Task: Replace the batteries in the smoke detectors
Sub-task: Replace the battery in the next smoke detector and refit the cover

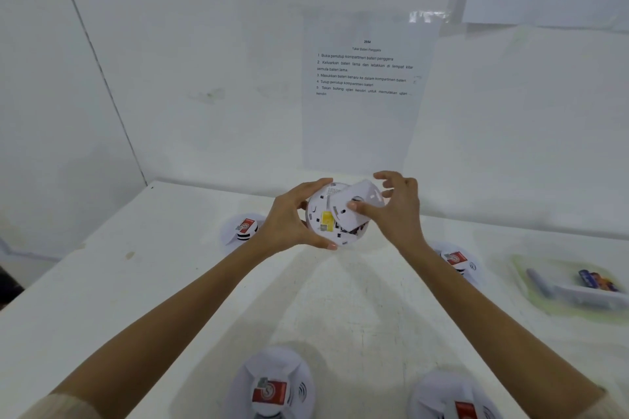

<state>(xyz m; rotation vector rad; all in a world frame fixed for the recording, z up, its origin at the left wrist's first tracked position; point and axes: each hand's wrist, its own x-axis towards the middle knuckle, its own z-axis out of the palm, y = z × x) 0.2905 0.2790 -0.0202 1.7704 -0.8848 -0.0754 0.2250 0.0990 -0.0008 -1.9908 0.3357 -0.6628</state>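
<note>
White smoke detector (323,214) gripped in curled left hand (286,221), back side up, its tilted back cover (369,196) pinched by right hand (401,214), both held above table (340,299). Other detectors (272,391) lying around; batteries (599,281) in tray (537,303) at right.

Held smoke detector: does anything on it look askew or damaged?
The white round back cover sits askew, lifted off the white round smoke detector at one side, pinched by the right hand; the left hand holds the detector. No damage shows.
</note>
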